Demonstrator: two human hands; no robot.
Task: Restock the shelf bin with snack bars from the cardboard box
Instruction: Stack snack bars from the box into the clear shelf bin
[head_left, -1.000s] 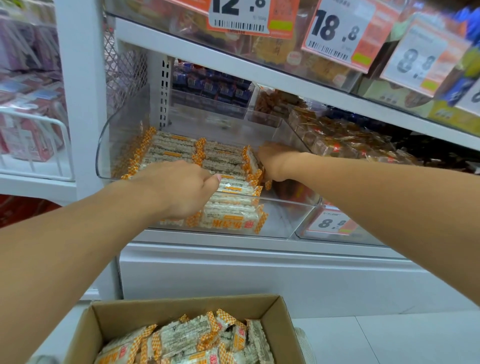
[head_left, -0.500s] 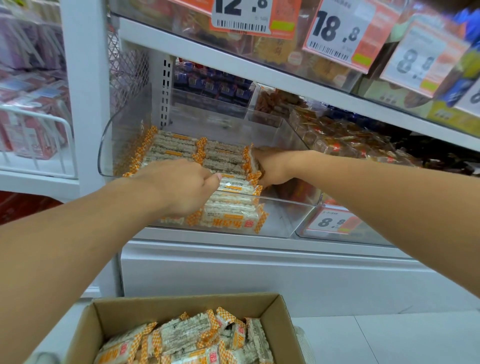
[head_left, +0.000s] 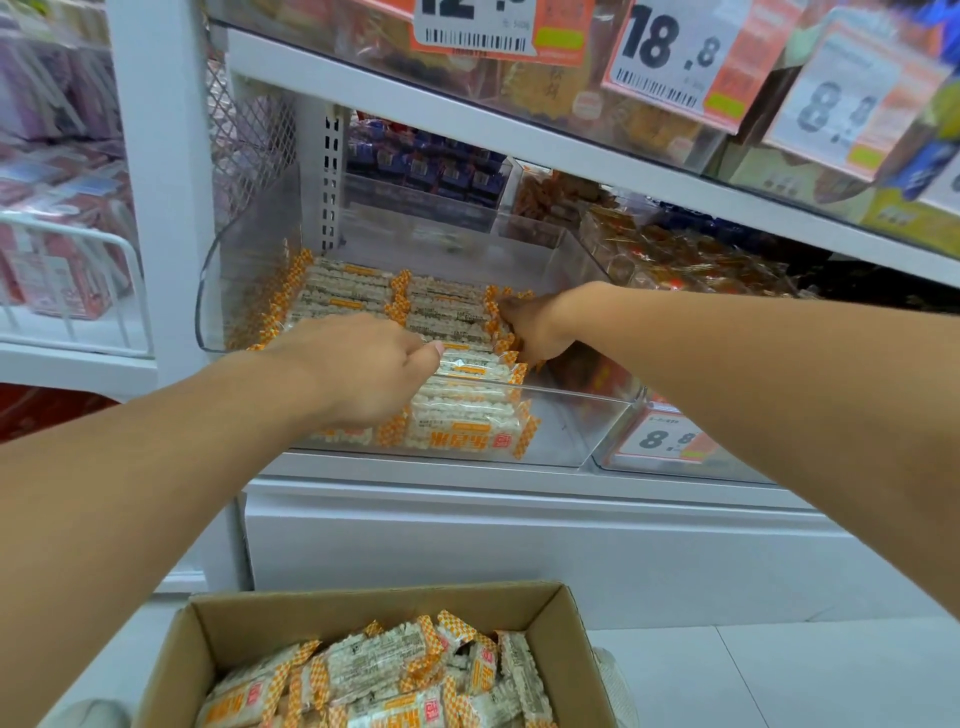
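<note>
I have both arms reaching into the clear plastic shelf bin (head_left: 587, 426), which sits on the white shelf at mid height. My left hand (head_left: 363, 369) lies knuckles-up over the near rows of white snack bars with orange checkered wrapper ends (head_left: 467, 421), fingers curled down among them; I cannot tell whether they grip a bar. My right hand (head_left: 530, 325) is farther in, at the right end of the stacked rows, fingers bent against the orange wrapper ends; whether it pinches one is hidden. The bars fill the left and middle of the bin in neat rows, and the bin's right side shows bare plastic. Near me, below the shelf, the open brown cardboard box (head_left: 363, 608) holds a loose heap of the same bars. To the right, a neighbouring clear bin carries an 8.8 price tag (head_left: 662, 439).
</note>
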